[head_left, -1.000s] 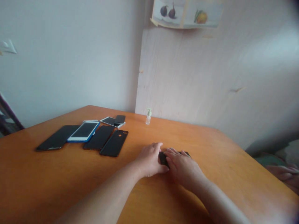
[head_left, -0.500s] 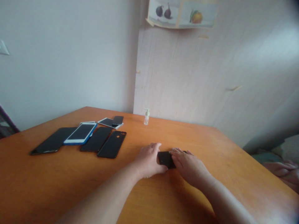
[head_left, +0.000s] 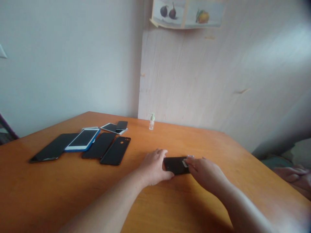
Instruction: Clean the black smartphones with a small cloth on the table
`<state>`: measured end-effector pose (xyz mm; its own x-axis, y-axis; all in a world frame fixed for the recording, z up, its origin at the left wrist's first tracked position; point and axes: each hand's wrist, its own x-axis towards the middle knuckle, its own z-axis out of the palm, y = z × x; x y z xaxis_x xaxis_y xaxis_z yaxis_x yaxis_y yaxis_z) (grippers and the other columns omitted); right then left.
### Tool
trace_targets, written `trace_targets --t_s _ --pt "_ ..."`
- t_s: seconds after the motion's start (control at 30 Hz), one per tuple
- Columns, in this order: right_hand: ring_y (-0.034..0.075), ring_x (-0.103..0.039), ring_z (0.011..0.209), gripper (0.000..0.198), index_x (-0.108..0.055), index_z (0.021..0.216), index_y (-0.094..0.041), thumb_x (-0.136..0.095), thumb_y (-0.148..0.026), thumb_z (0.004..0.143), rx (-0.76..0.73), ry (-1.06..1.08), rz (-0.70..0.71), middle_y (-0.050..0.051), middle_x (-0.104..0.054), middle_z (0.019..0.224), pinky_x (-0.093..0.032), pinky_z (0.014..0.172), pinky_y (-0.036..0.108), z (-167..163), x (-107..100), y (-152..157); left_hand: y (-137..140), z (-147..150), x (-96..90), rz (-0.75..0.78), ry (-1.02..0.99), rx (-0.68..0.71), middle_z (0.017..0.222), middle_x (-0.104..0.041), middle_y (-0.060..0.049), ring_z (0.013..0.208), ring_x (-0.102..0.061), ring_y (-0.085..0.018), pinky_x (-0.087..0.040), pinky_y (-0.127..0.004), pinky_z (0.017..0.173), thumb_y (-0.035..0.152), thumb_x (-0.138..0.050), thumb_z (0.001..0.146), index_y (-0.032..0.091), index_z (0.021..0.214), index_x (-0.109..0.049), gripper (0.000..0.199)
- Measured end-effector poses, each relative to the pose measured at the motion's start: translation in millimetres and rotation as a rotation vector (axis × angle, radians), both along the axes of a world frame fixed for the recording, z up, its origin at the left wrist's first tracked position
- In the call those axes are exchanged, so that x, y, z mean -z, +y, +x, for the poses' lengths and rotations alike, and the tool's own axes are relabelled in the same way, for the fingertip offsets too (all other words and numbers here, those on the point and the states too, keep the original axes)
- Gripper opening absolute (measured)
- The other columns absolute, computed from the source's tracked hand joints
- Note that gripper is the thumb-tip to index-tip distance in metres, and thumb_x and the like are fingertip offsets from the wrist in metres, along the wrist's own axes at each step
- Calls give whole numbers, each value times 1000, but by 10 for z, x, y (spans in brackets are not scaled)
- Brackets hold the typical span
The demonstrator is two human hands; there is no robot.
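Observation:
A black phone (head_left: 176, 165) lies flat on the table, its long side running left to right. My left hand (head_left: 155, 168) grips its left end, thumb on the near edge and fingers on the far one. Over the phone's right end, my right hand (head_left: 206, 173) presses down with fingers bent together. A small whitish wipe (head_left: 185, 163) shows under and past those fingertips; most of it is hidden by the hand.
Left on the orange-brown table (head_left: 184, 136) lie several phones, among them a white one with a blue edge (head_left: 82, 140) and a black phone case (head_left: 116, 151). A clear pump bottle (head_left: 152, 123) stands near the wall. Another person's hands (head_left: 291, 176) rest beyond the right edge.
My right hand has slid right along the phone, uncovering more of its surface and the whitish wipe. My left hand keeps its hold at the left end.

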<state>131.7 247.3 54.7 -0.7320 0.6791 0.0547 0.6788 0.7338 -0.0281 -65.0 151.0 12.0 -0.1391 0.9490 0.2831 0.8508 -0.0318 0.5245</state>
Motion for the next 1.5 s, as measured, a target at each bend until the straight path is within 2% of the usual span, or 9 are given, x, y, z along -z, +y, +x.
trace_targets --t_s 0.1,0.27,0.4,0.57,0.83,1.03,1.2,1.3,1.5 --pt "20 -67 79 27 -70 90 -23 -44 -17 87 -47 30 -4 6 -73 90 -42 68 28 -5 36 41 -1 -3 -11 11 6 7 118 -59 -10 105 -57 -29 -45 -38 86 46 -75 61 20 121 -53 69" --pt "18 -62 87 21 -70 86 -22 -51 -15 80 -53 252 -61 5 -70 89 -41 74 25 -8 173 236 -13 -4 -37 -3 8 18 117 -58 -9 109 -56 -28 -45 -38 90 46 -73 64 21 120 -54 64" --pt "16 -60 78 13 -66 88 -20 -55 -22 81 60 387 -117 4 -68 85 -40 69 24 43 245 429 -36 -13 -60 -2 4 -10 122 -56 -10 115 -51 -27 -42 -39 97 54 -67 71 21 125 -51 65" --pt "18 -61 79 22 -68 90 -19 -56 -36 84 243 370 -120 8 -67 90 -39 70 26 109 291 581 -58 -63 -76 -10 119 -36 121 -56 -11 116 -49 -30 -38 -42 99 63 -62 73 21 120 -57 64" --pt "16 -57 69 21 -68 72 -17 -61 -36 80 244 496 -292 4 -67 73 -36 63 26 84 319 636 -42 -135 -42 1 113 -2 113 -59 -8 109 -52 -28 -40 -41 94 54 -68 71 21 107 -59 50" --pt "14 -55 61 18 -62 71 -18 -63 -34 79 323 750 -458 1 -62 63 -35 55 23 18 286 622 -42 -71 -68 37 48 -70 107 -61 -6 104 -55 -26 -43 -40 89 37 -73 67 22 105 -53 45" --pt "10 -54 49 22 -51 80 -19 -47 -38 89 374 1020 -716 1 -61 66 -29 42 19 -56 207 534 -21 -10 -21 117 -63 -78 96 -61 -3 90 -62 -22 -47 -35 78 30 -68 71 24 112 -45 48" --pt "9 -56 52 19 -49 79 -19 -48 -36 88 363 1140 -840 1 -62 71 -33 41 18 -75 174 499 -12 11 12 144 -118 -63 88 -59 1 80 -63 -19 -47 -30 71 27 -63 75 25 113 -43 43" --pt "8 -51 48 19 -48 73 -19 -58 -33 82 306 1272 -936 -3 -56 58 -39 45 18 -70 138 488 -29 16 -30 155 -228 -53 74 -58 4 65 -60 -15 -45 -26 62 37 -54 86 24 101 -47 21"
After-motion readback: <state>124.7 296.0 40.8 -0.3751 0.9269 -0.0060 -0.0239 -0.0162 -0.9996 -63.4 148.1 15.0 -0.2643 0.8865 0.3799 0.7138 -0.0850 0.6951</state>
